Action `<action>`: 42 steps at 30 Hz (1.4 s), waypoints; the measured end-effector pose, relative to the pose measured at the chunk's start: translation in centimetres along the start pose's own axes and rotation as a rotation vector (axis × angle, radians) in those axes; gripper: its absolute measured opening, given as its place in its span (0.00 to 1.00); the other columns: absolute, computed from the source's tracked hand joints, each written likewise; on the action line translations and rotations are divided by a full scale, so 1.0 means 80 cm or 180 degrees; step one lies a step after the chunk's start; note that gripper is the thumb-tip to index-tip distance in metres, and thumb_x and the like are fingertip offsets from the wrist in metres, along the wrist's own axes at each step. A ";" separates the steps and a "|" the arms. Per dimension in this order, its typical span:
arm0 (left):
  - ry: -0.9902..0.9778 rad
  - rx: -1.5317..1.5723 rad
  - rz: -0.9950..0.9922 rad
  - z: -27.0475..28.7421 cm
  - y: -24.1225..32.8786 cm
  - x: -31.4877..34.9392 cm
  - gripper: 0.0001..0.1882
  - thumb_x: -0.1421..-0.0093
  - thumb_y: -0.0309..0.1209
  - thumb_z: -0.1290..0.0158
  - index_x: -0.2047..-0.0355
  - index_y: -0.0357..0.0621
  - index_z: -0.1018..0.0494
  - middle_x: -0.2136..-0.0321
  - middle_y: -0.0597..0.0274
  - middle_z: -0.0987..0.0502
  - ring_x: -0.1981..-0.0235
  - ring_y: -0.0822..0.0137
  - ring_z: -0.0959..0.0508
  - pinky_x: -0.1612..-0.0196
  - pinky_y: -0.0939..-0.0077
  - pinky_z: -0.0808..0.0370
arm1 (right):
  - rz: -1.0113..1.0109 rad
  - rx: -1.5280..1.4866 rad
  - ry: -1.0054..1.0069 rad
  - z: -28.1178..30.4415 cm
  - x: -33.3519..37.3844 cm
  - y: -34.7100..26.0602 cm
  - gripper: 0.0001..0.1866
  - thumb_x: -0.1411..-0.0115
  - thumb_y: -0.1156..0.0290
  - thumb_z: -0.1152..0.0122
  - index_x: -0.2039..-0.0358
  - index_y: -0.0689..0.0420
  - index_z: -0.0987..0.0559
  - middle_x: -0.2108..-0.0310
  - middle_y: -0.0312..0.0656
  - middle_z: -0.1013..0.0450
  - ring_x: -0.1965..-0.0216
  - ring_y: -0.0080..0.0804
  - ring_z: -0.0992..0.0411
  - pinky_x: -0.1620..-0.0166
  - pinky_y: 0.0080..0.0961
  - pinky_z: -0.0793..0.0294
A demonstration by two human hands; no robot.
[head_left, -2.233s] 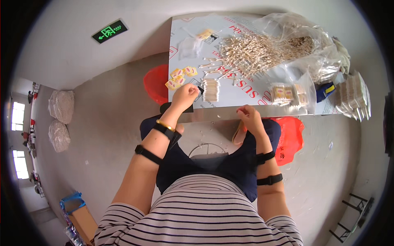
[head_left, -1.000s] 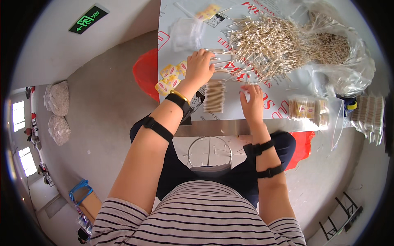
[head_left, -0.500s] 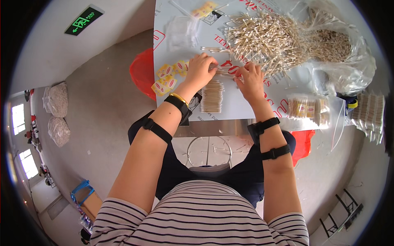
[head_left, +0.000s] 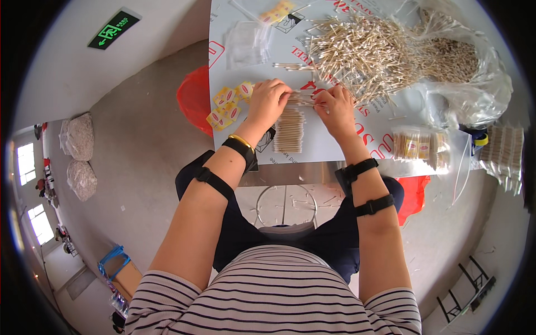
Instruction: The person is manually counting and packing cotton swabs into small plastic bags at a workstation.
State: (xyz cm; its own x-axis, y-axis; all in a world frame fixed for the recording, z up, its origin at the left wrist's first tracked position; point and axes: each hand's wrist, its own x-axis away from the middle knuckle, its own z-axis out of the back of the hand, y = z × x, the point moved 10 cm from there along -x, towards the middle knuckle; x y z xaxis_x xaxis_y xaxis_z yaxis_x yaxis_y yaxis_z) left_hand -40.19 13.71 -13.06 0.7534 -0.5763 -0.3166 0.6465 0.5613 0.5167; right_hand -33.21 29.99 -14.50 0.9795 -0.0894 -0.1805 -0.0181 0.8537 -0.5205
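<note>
A small bunch of cotton swabs (head_left: 301, 99) lies crosswise between my two hands above the metal-sheet table. My left hand (head_left: 268, 103) is closed at the left ends of the bunch, its fingertips curled round them. At the right ends, the fingers of my right hand (head_left: 336, 109) are pinched together. Just below my hands a neat stack of cotton swabs (head_left: 289, 132) lies in even rows. Several yellow and white printed cards (head_left: 226, 106) are spread beside my left hand. Beyond my right hand rises a big loose heap of cotton swabs (head_left: 357, 53).
A clear plastic bag (head_left: 486, 92) with more swabs lies at the right. Filled packs (head_left: 419, 146) sit near the front right edge, by bundled packs (head_left: 502, 156). Empty clear sleeves (head_left: 245, 44) lie at the far left; a few loose swabs (head_left: 293, 66) are nearer.
My left fingers have come down a little, and my right hand has shifted slightly left, fingers drawn closer together at the swabs. The stack below has not moved.
</note>
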 end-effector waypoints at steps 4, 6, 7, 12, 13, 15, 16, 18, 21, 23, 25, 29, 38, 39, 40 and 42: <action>0.0143 -0.0112 -0.0133 0.003 0.004 0.001 0.04 0.42 0.26 0.38 0.66 0.48 0.19 0.65 0.68 0.19 0.61 0.61 0.20 0.51 0.63 0.28 | -0.0022 -0.0062 0.0001 -0.001 0.003 0.005 0.09 0.46 0.68 0.28 0.65 0.48 0.19 0.59 0.37 0.29 0.51 0.44 0.32 0.47 0.43 0.32; 0.0128 -0.0135 -0.0161 0.002 0.007 0.001 0.05 0.42 0.25 0.38 0.65 0.49 0.19 0.64 0.69 0.19 0.61 0.61 0.20 0.51 0.63 0.28 | -0.0022 -0.0105 0.0015 0.000 0.005 0.009 0.08 0.46 0.69 0.28 0.66 0.48 0.19 0.59 0.37 0.29 0.51 0.45 0.32 0.47 0.43 0.32; 0.0118 -0.0120 -0.0153 0.003 0.008 0.003 0.07 0.41 0.26 0.39 0.61 0.48 0.20 0.61 0.68 0.19 0.57 0.60 0.20 0.48 0.62 0.29 | 0.0005 -0.0149 0.0042 0.000 0.005 0.009 0.09 0.46 0.69 0.28 0.66 0.48 0.19 0.59 0.38 0.29 0.52 0.45 0.32 0.47 0.43 0.31; -0.0008 -0.0326 -0.0233 -0.014 0.015 0.010 0.19 0.34 0.29 0.45 0.42 0.47 0.26 0.41 0.62 0.25 0.37 0.58 0.28 0.34 0.53 0.36 | 0.0010 -0.0153 0.0050 0.001 0.005 0.009 0.09 0.47 0.70 0.28 0.66 0.48 0.19 0.60 0.38 0.29 0.52 0.45 0.31 0.48 0.43 0.31; -0.0152 -0.0644 -0.0181 -0.025 0.014 0.013 0.24 0.32 0.31 0.48 0.36 0.47 0.32 0.34 0.62 0.33 0.31 0.57 0.35 0.29 0.48 0.44 | 0.0016 -0.0171 0.0054 0.001 0.004 0.008 0.09 0.47 0.70 0.28 0.66 0.48 0.19 0.60 0.38 0.29 0.52 0.45 0.31 0.48 0.43 0.31; -0.0299 -0.0966 -0.0132 -0.038 0.007 0.021 0.29 0.29 0.34 0.51 0.30 0.47 0.38 0.28 0.62 0.40 0.25 0.57 0.43 0.25 0.43 0.52 | 0.0019 -0.0195 0.0061 0.001 0.004 0.007 0.09 0.47 0.70 0.28 0.66 0.48 0.19 0.60 0.38 0.29 0.52 0.45 0.31 0.48 0.43 0.31; -0.0379 -0.0987 -0.0030 -0.043 0.000 0.025 0.31 0.28 0.36 0.53 0.27 0.47 0.43 0.26 0.63 0.44 0.24 0.57 0.46 0.25 0.40 0.57 | 0.0076 -0.0221 0.0076 0.001 0.003 0.004 0.09 0.47 0.70 0.28 0.66 0.49 0.19 0.60 0.38 0.29 0.53 0.44 0.31 0.48 0.43 0.31; -0.0471 -0.0985 0.0056 -0.051 -0.005 0.027 0.33 0.27 0.38 0.55 0.25 0.48 0.47 0.24 0.64 0.48 0.23 0.57 0.50 0.24 0.37 0.62 | 0.0108 -0.0232 0.0093 0.001 0.005 0.009 0.09 0.48 0.70 0.28 0.66 0.49 0.19 0.60 0.38 0.29 0.53 0.44 0.31 0.48 0.43 0.31; -0.0517 -0.1055 0.0037 -0.054 -0.006 0.027 0.33 0.26 0.41 0.58 0.24 0.49 0.48 0.23 0.65 0.48 0.22 0.59 0.50 0.24 0.37 0.64 | 0.0226 -0.0016 0.0142 0.011 0.010 0.016 0.08 0.47 0.71 0.28 0.66 0.48 0.19 0.61 0.37 0.29 0.53 0.43 0.30 0.48 0.42 0.31; -0.0581 -0.1151 0.0011 -0.057 -0.007 0.028 0.32 0.25 0.42 0.59 0.24 0.49 0.48 0.23 0.66 0.48 0.22 0.61 0.51 0.24 0.38 0.65 | -0.0004 0.0001 0.0100 0.022 0.019 0.035 0.08 0.47 0.70 0.29 0.66 0.48 0.18 0.61 0.36 0.28 0.53 0.42 0.30 0.48 0.42 0.32; -0.0574 -0.1105 0.0004 -0.054 -0.010 0.028 0.32 0.25 0.42 0.60 0.24 0.50 0.48 0.23 0.67 0.48 0.22 0.61 0.51 0.24 0.38 0.65 | -0.0151 0.0062 0.0120 0.034 0.021 0.053 0.08 0.46 0.70 0.29 0.66 0.47 0.18 0.61 0.36 0.28 0.53 0.42 0.30 0.49 0.42 0.32; -0.0677 -0.1139 -0.0114 -0.054 -0.005 0.029 0.31 0.25 0.43 0.61 0.24 0.50 0.47 0.23 0.67 0.48 0.22 0.62 0.50 0.23 0.40 0.64 | -0.0410 0.0231 0.0300 0.039 0.014 0.068 0.06 0.45 0.69 0.30 0.66 0.47 0.18 0.62 0.36 0.26 0.53 0.43 0.29 0.50 0.41 0.32; -0.0565 -0.0622 -0.0129 -0.044 0.007 0.030 0.33 0.25 0.43 0.61 0.24 0.43 0.49 0.24 0.57 0.49 0.23 0.57 0.48 0.23 0.42 0.61 | -0.0183 0.0216 0.0256 -0.024 -0.049 -0.005 0.06 0.46 0.66 0.29 0.67 0.47 0.15 0.62 0.35 0.24 0.53 0.41 0.28 0.48 0.42 0.32; -0.0568 -0.0616 -0.0122 -0.042 0.010 0.029 0.33 0.25 0.43 0.61 0.24 0.43 0.49 0.24 0.57 0.49 0.23 0.57 0.48 0.23 0.42 0.61 | -0.0074 0.0130 0.0224 -0.031 -0.053 -0.015 0.06 0.46 0.66 0.29 0.67 0.47 0.15 0.62 0.35 0.24 0.53 0.41 0.28 0.48 0.42 0.32; -0.0509 -0.0446 -0.0079 -0.038 0.012 0.027 0.34 0.25 0.43 0.61 0.25 0.40 0.49 0.24 0.55 0.49 0.23 0.56 0.48 0.24 0.42 0.61 | 0.0034 0.0046 0.0191 -0.037 -0.055 -0.024 0.06 0.46 0.66 0.28 0.67 0.47 0.15 0.62 0.35 0.24 0.53 0.41 0.28 0.48 0.42 0.32; -0.0439 -0.0288 -0.0027 -0.033 0.011 0.028 0.34 0.25 0.43 0.61 0.25 0.38 0.49 0.24 0.52 0.49 0.23 0.55 0.48 0.24 0.42 0.60 | 0.0079 -0.0052 0.0086 -0.049 -0.057 -0.026 0.06 0.46 0.67 0.28 0.67 0.47 0.14 0.62 0.34 0.24 0.53 0.41 0.29 0.48 0.42 0.32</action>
State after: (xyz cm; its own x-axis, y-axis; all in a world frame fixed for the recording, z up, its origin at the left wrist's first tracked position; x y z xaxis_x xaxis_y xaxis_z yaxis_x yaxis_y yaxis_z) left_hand -37.59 14.47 -15.42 0.7283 -0.6538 -0.2052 0.6655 0.6037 0.4389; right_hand -38.42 26.58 -15.85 0.9729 -0.0824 -0.2160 -0.0457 0.8473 -0.5291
